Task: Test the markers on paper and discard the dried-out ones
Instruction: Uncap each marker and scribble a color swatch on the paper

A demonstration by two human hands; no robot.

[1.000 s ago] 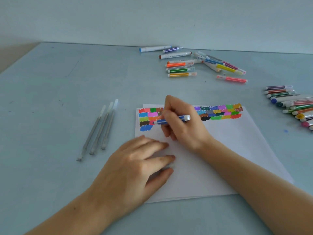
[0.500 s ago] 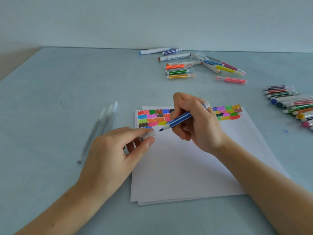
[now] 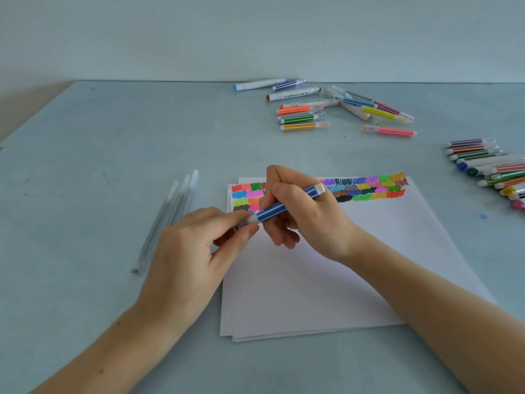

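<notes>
The blue marker [image 3: 287,204] is held above the paper [image 3: 326,280], apart from it. The right hand [image 3: 309,211] grips its barrel; the left hand [image 3: 193,251] pinches the cap [image 3: 247,221] at its tip. Light, rigid and probably smooth: hold mid-barrel and press the cap straight.

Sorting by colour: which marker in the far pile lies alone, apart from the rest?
The pink marker, lying by itself at the pile's near right; the others touch or overlap.
</notes>
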